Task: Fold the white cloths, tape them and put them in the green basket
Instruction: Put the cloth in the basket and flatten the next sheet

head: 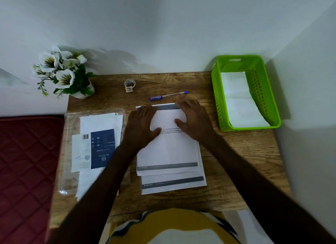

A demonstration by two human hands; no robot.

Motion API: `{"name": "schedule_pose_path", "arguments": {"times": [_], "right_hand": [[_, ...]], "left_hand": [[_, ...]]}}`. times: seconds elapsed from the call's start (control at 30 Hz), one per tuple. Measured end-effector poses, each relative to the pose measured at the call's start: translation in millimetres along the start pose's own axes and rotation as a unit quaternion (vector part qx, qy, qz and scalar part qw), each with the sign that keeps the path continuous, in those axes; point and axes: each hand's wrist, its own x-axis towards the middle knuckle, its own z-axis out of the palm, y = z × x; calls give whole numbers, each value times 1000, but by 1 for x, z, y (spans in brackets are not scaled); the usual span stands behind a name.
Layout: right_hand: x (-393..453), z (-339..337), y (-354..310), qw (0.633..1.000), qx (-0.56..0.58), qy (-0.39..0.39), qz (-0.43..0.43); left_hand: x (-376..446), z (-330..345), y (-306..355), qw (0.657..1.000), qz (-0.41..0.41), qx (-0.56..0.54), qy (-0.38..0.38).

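Two hands are at work on the top white sheet (pixel 169 134) of a small stack at the table's (pixel 236 152) centre. The left hand (pixel 141 124) and right hand (pixel 195 121) both lie flat, fingers extended and pressing down, not curled round anything. Between the two sets of fingers sits a turned-over flap of the sheet; its crease runs just under the thumbs, and the free edge lies under the fingertips, far side.

Handling, as judged: the material looks thin, light and limp, more like paper than fabric, though the frame cannot settle which. It should crease readily and slide easily over the sheets (pixel 174 183) beneath, so downward pressure is needed while folding. Best hold: pinch the two corners nearest the fingertips, or the folded edge by the thumbs.

Beyond the fingertips lie a pen (pixel 168 95) and a tape roll (pixel 129 84). Well right of the right hand stands the green basket (pixel 216 90), with one folded white piece (pixel 240 100) inside. Left of the left hand rests a clear packet (pixel 94 145) of printed sheets.
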Motion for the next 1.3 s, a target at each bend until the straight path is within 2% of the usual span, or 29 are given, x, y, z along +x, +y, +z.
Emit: {"name": "schedule_pose_path", "arguments": {"times": [0.17,0.43,0.63,0.8,0.93,1.17,1.3], "right_hand": [[15,-6,-2,995,-32,-95,3],[26,-14,-5,991,-14,-135,16],[31,-22,-16,986,-65,-153,22],[21,-24,-24,989,-56,-134,15],[8,-30,-22,991,-51,-120,-33],[-17,-19,-15,993,-50,33,-100],[-29,8,-9,990,-49,69,-109]], "left_hand": [[19,-13,-4,999,-1,38,-30],[41,-30,6,990,-17,69,-120],[36,-31,12,989,-11,105,-99],[20,-29,19,988,0,148,-41],[0,-34,24,990,13,144,6],[-21,-21,19,984,87,91,124],[-30,2,11,986,78,60,137]]}}
